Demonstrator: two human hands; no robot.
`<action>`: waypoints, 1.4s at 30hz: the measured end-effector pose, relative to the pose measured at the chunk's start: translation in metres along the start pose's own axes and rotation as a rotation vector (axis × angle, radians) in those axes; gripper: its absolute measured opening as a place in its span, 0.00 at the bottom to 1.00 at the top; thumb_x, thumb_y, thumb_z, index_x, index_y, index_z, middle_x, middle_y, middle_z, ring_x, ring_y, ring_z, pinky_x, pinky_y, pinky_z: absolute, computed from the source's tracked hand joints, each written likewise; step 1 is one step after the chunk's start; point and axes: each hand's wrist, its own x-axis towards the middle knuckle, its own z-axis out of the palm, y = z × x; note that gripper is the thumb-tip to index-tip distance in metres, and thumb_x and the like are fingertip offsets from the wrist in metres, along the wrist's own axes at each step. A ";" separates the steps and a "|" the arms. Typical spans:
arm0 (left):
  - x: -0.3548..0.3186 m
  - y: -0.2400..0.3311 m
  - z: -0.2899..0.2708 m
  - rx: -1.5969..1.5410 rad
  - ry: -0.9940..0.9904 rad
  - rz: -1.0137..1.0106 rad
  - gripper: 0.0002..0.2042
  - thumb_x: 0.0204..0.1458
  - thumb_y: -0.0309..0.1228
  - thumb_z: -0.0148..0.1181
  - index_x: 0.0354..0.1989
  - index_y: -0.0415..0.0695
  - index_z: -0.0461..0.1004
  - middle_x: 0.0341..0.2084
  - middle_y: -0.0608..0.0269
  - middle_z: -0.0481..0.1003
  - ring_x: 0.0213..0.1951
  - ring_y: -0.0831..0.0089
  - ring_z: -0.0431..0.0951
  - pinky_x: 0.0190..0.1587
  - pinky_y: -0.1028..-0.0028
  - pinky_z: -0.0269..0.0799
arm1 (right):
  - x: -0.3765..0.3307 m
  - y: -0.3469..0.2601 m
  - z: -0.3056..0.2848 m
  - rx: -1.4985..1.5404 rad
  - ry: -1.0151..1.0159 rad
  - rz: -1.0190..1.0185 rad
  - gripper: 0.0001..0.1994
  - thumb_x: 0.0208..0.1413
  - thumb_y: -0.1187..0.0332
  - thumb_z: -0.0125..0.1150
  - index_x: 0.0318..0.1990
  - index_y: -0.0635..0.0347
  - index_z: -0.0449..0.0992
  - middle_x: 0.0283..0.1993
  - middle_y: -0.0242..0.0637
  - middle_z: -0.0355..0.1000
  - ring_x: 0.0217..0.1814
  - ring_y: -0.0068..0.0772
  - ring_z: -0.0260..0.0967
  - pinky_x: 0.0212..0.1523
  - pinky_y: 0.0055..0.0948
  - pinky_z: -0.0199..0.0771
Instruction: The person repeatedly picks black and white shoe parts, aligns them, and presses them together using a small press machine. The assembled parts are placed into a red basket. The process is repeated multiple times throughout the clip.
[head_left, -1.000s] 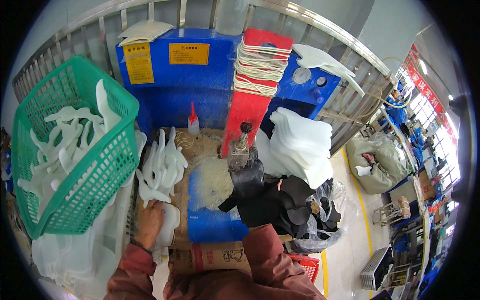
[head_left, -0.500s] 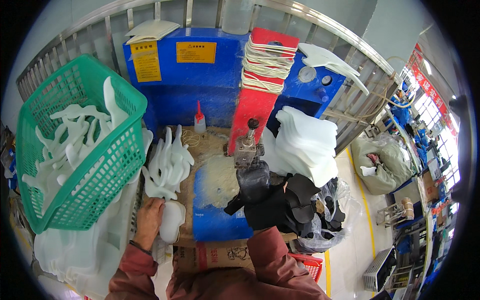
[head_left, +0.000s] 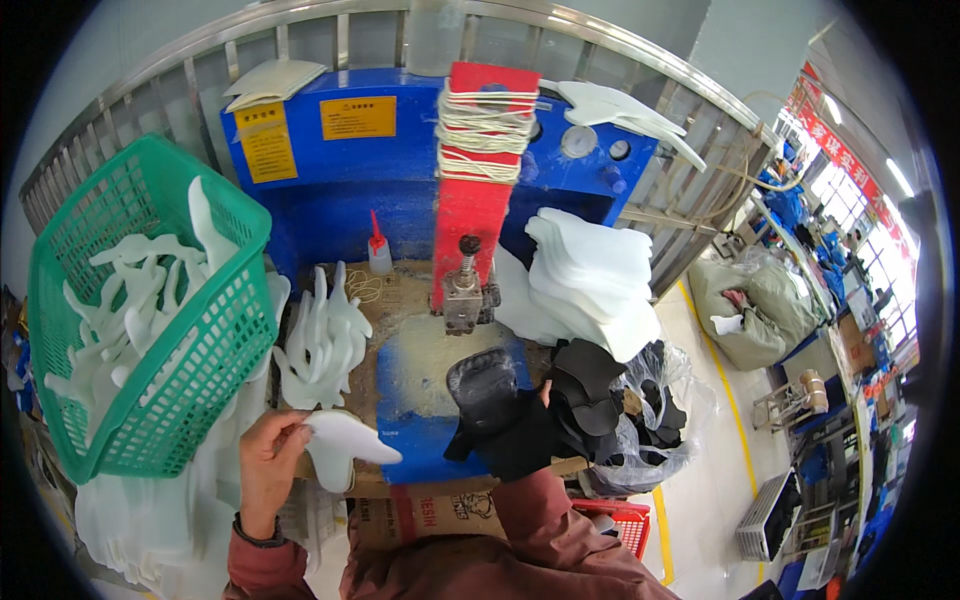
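My left hand (head_left: 272, 455) pinches the edge of a thin, curved white sheet piece (head_left: 352, 442) between thumb and fingers. The piece sticks out to the right over the front edge of the work table. My right hand (head_left: 546, 392) is mostly hidden behind a black padded piece (head_left: 485, 388) with a glossy face and soft cloth-like parts; only a fingertip shows at its edge. The black piece is just in front of the metal press head (head_left: 464, 303) on a red arm (head_left: 474, 215). Below lies a dusty blue board (head_left: 415, 437).
A green basket (head_left: 185, 375) of white pieces stands left. White pieces (head_left: 322, 345) lie beside a red-tipped bottle (head_left: 379, 258). A white stack (head_left: 590, 275), black pieces (head_left: 585, 385) and a plastic bag (head_left: 640, 465) are on the right. The blue machine (head_left: 350, 150) stands behind.
My left hand has lifted a white piece from the near left side of the table. My right hand has drawn the black piece slightly nearer, away from the press head. The view has shifted.
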 end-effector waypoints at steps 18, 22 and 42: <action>0.028 0.048 0.130 0.027 -0.246 0.059 0.06 0.58 0.23 0.68 0.42 0.37 0.83 0.32 0.63 0.79 0.30 0.77 0.77 0.33 0.75 0.72 | -0.049 0.032 0.041 -0.546 0.442 0.214 0.47 0.66 0.27 0.30 0.76 0.59 0.56 0.73 0.47 0.65 0.68 0.53 0.70 0.62 0.55 0.75; 0.030 0.040 0.133 0.177 -0.179 0.173 0.05 0.56 0.22 0.69 0.40 0.37 0.84 0.32 0.58 0.80 0.31 0.70 0.80 0.34 0.72 0.74 | -0.047 0.034 0.046 -0.465 0.470 0.227 0.44 0.69 0.30 0.29 0.75 0.60 0.58 0.70 0.49 0.67 0.66 0.52 0.72 0.63 0.52 0.75; 0.033 0.024 0.150 0.313 -0.135 0.116 0.08 0.52 0.21 0.69 0.41 0.35 0.82 0.35 0.57 0.79 0.30 0.70 0.78 0.35 0.71 0.73 | -0.048 0.044 -0.002 -0.573 0.379 0.140 0.42 0.71 0.33 0.31 0.76 0.61 0.58 0.70 0.44 0.69 0.67 0.41 0.71 0.67 0.44 0.71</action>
